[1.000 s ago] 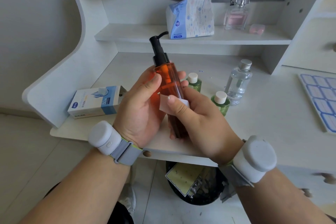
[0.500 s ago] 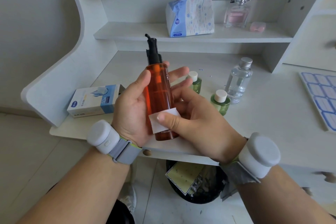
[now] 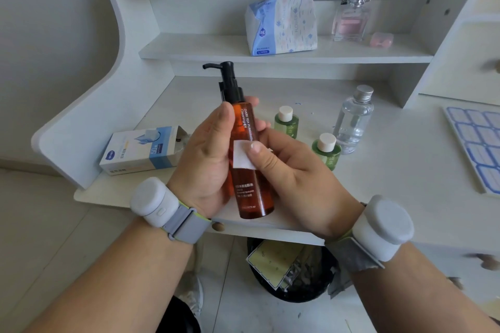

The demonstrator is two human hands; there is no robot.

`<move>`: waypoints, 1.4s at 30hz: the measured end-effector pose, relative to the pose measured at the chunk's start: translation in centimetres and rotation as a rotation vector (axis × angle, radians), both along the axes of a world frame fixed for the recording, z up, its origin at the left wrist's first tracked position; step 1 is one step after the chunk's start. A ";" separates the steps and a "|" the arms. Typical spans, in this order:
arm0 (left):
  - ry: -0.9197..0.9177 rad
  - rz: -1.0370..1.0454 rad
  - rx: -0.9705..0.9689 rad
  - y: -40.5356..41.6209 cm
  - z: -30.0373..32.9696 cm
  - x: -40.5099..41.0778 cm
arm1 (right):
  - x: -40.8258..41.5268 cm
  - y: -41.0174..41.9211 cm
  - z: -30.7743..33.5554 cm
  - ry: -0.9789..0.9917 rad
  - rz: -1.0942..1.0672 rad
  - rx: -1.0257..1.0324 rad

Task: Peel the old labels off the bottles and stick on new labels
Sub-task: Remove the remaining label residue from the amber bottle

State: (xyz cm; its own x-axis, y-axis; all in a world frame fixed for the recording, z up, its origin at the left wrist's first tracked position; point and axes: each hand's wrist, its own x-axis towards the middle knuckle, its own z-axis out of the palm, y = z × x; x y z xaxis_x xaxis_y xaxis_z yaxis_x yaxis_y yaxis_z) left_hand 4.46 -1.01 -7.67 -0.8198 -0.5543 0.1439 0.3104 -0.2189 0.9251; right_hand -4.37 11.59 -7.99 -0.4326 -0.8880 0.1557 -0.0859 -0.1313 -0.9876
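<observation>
An amber pump bottle (image 3: pixel 250 186) with a black pump head and white printed text is held upright above the desk's front edge. My left hand (image 3: pixel 208 154) grips its body, thumb on the front and fingers behind. My right hand (image 3: pixel 286 170) pinches a small white square pad (image 3: pixel 241 157) and presses it against the bottle's middle with the thumb. Two small green bottles (image 3: pixel 286 121) (image 3: pixel 326 150) with cream caps and a clear bottle (image 3: pixel 353 121) with a silver cap stand on the desk behind. A sheet of blue-bordered labels (image 3: pixel 476 140) lies at the right.
A white and blue box (image 3: pixel 143 150) lies open on the desk's left. On the shelf above stand a tissue pack (image 3: pixel 281 24), a pink perfume bottle (image 3: pixel 351 17) and a small pink case (image 3: pixel 381 40). A black bin (image 3: pixel 295 273) with scraps sits under the desk.
The bottle has been turned in my left hand, so the printed text now faces me and the pump spout points left. My right hand's white pad has shifted higher on the bottle.
</observation>
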 end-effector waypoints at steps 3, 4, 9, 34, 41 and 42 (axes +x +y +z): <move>0.026 0.044 0.086 0.2 0.2 -0.2 | -0.1 0.0 -0.1 -0.083 0.075 0.009; 0.035 0.055 0.111 0.3 0.3 -0.2 | -0.2 0.0 -0.1 -0.090 0.100 0.009; 0.044 0.036 0.141 0.6 0.5 -0.2 | -0.2 0.0 -0.4 -0.097 0.087 -0.022; 0.048 0.115 -0.036 0.1 -0.2 -0.3 | 0.4 0.3 0.4 0.209 -0.130 0.135; -0.001 0.256 0.054 0.5 0.1 -0.7 | -0.2 0.6 0.4 0.117 -0.016 0.145; -0.015 0.271 0.027 0.5 0.1 -0.7 | -0.2 0.6 0.4 0.169 -0.017 0.161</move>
State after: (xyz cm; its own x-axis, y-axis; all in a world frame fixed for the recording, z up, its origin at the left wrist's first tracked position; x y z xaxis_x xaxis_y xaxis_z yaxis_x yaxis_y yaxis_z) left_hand 3.74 -0.49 -7.57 -0.6425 -0.7576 0.1151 0.3478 -0.1545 0.9248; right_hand -4.55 12.15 -7.61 -0.4280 -0.8999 0.0838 -0.2524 0.0299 -0.9672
